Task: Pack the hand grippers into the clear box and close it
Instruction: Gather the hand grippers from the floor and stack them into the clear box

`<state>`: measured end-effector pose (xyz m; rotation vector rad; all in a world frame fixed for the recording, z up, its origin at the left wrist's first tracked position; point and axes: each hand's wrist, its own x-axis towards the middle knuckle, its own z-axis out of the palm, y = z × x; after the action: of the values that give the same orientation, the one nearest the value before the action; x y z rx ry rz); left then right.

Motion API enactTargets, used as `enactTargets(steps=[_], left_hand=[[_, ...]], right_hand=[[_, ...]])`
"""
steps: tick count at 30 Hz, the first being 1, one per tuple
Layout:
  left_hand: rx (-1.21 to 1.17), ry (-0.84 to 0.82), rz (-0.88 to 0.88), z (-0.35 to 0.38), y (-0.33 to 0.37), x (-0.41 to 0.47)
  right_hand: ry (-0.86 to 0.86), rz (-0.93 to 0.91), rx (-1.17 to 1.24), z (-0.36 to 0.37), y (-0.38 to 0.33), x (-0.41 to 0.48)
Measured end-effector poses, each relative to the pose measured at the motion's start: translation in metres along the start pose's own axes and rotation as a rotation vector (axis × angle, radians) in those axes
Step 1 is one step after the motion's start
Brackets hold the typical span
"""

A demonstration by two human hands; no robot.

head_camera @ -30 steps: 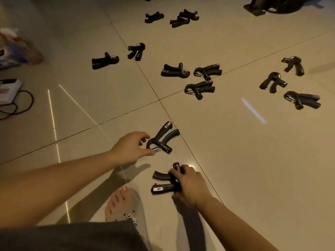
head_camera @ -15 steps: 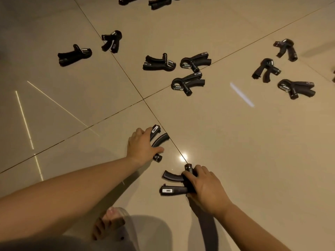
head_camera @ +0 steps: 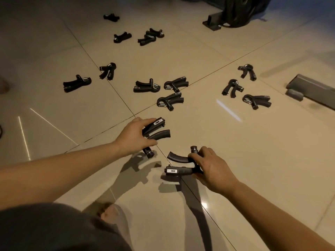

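Observation:
My left hand (head_camera: 133, 137) is closed over a black hand gripper (head_camera: 159, 132), lifted slightly off the tiled floor, its two handles pointing right. My right hand (head_camera: 211, 166) grips a second black hand gripper (head_camera: 178, 164) by its spring end, handles pointing left, just above the floor. Several more black hand grippers lie scattered on the tiles: a cluster of three in the middle (head_camera: 169, 93), three at the right (head_camera: 256, 101), two at the left (head_camera: 77, 83), and several farther back (head_camera: 149, 36). No clear box is in sight.
A dark weight plate on a stand (head_camera: 241, 11) sits at the top right. A grey metal piece (head_camera: 311, 91) lies at the right edge. My bare foot (head_camera: 108, 213) and dark shorts (head_camera: 54, 230) are at the bottom.
My left hand has closed on its hand gripper and lifted it off the floor. The right hand's hand gripper has risen slightly too. The view has tilted up, showing more of the far floor.

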<state>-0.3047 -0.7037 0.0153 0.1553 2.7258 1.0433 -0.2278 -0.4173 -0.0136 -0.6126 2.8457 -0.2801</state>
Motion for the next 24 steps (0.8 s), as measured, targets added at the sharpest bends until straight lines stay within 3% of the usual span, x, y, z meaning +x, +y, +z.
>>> enactTargets(steps=[12,24], left_hand=[[-0.074,0.019,0.171,-0.053,0.211,-0.137],[-0.181,0.122,0.226,0.039,0.377,-0.31]], right_hand=[[0.125,-0.063,-0.129,-0.174,0.02,-0.147],[0.133,0.012,-0.164,-0.26,0.042,-0.385]])
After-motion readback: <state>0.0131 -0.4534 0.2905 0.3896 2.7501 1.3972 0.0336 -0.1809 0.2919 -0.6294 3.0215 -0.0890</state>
